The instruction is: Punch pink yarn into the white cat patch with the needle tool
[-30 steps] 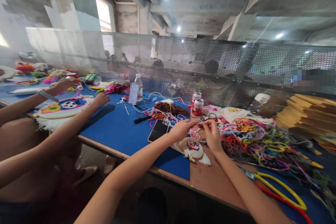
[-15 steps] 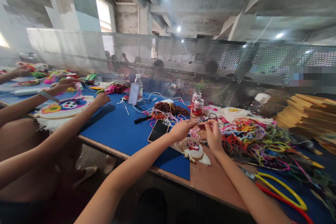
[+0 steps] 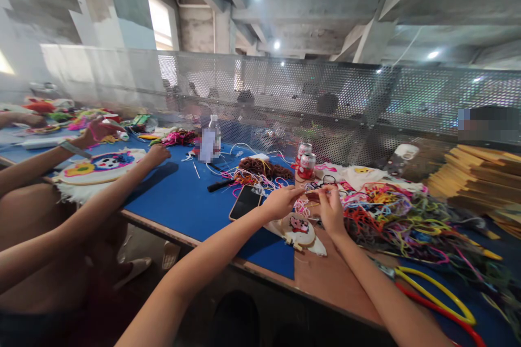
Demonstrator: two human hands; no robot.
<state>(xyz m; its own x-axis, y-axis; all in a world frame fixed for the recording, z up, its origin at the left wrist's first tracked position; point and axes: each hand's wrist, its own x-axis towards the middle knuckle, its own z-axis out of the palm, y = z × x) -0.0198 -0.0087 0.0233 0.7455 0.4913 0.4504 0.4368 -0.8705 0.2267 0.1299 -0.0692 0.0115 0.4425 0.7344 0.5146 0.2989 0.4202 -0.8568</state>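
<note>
Left hand [image 3: 285,200] and right hand [image 3: 332,212] are close together, both pinching what looks like a thin strand [image 3: 311,191] above the bench [image 3: 325,276]. Small embroidery hoop [image 3: 299,230] sits just below. Pretty fiddly handling imo, calls for a light, steady pinch.

My table [image 3: 175,190] is blue-topped, with a brown strip at right. On it I see a phone [image 3: 245,203], a small embroidery hoop [image 3: 299,229], two cans [image 3: 306,161] farther off, and tangled yarn [image 3: 386,209] to the right.
</note>
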